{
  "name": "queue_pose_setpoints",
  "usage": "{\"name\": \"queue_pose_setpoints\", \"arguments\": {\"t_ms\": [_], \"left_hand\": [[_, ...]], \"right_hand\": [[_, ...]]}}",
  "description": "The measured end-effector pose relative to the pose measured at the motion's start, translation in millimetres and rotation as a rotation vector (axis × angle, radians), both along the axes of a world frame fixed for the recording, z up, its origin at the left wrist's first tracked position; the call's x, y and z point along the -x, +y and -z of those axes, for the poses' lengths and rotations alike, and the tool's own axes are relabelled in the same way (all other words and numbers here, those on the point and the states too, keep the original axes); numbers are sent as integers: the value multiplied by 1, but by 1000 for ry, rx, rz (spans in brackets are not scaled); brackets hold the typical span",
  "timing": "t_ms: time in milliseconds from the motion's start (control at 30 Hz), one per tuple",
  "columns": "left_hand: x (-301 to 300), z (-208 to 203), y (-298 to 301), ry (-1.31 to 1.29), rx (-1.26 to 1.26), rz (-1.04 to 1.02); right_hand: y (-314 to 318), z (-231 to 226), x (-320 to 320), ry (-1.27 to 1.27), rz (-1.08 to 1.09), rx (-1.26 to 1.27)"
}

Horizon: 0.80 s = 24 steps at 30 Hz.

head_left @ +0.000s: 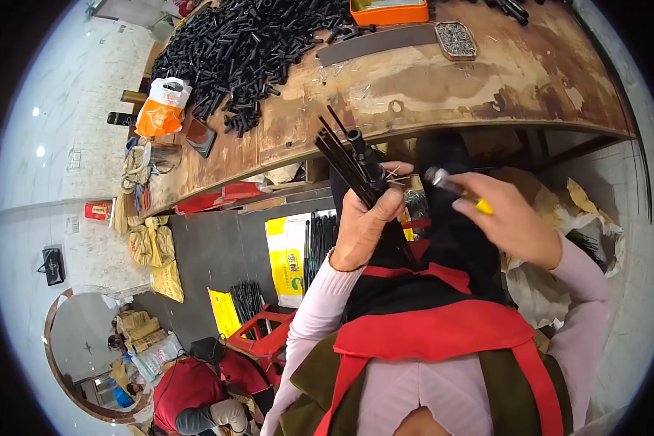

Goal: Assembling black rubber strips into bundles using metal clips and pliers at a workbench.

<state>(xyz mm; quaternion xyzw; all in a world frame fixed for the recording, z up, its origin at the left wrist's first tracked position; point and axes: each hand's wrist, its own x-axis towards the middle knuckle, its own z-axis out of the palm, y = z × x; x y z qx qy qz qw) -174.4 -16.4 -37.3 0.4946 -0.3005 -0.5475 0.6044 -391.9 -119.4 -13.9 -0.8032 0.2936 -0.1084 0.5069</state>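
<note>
My left hand is closed around a bundle of thin black rods and a thicker black tubular fitting, which point up toward the bench edge. Several thin metal pins stick out by its fingers. To the right, my right hand grips a hammer with a shiny metal head and a bit of yellow handle showing. The hammer head is apart from the rods. Both hands are above my lap, just in front of the bench.
A worn wooden bench carries a heap of black tubular pieces, an orange box and a small tray of metal bits. Black rod bundles stand at left by a red stool. Another person bends at lower left.
</note>
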Motion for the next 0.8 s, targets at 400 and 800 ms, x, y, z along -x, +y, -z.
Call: {"name": "queue_pose_setpoints", "arguments": {"t_ms": [400,800], "left_hand": [[-1,-3,31,-75,146,107],[-15,-7,43,-86,134,336]], "right_hand": [[40,8,-36,-36,54,825],[22,-54,-13,107,-420,-671]]}}
